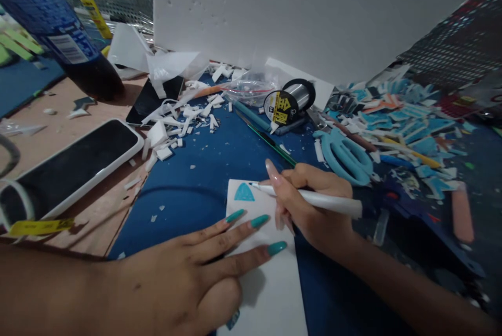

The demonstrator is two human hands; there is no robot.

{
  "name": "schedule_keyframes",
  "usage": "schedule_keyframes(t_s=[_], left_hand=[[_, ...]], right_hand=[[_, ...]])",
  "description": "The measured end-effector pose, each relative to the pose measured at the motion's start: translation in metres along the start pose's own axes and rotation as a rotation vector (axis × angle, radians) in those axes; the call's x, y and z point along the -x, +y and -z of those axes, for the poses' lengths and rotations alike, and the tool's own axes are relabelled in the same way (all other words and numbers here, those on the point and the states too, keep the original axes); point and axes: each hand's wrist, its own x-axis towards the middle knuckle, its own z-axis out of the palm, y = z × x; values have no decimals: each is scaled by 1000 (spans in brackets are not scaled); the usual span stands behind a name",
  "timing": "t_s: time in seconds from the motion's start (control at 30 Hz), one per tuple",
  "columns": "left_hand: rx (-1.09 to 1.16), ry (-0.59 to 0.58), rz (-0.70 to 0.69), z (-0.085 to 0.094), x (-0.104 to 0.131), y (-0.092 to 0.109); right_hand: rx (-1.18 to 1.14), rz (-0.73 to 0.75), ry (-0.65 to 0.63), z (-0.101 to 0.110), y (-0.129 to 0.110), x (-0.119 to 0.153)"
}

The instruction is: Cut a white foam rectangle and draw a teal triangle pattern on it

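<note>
A white strip of foam board or card (270,294) lies on the blue mat, with a small turquoise shape (244,192) coloured near its far end. My left hand (204,268) rests across the strip with its fingers spread flat. In my right hand (314,205) is a white marker (329,202), gripped between thumb and fingers. The marker's dark tip is at the strip's far edge, just right of the turquoise shape. Fingers of my right hand touch the strip's right side.
Turquoise scissors (345,155), a wire spool (290,101) and a green pencil-like stick (270,140) lie beyond my hands. Blue and white scraps (408,116) pile at right. At left are a phone (78,168) and a cola bottle (66,37). A white board (314,11) stands behind.
</note>
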Motion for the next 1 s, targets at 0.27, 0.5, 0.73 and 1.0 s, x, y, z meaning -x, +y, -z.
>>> schedule_keyframes(t_s=[0.27,0.5,0.73,1.0], left_hand=[[-23,24,-7,-1,1,1],[-14,44,-23,-2,1,-2],[11,44,-19,-2,2,-1],[10,68,8,3,-1,3]], right_hand=[[-75,-91,-74,-5,-3,-5],[-17,2,-100,-2,-8,-6],[-46,-32,-71,-5,-2,-6],[-90,-106,-67,-6,2,-3]])
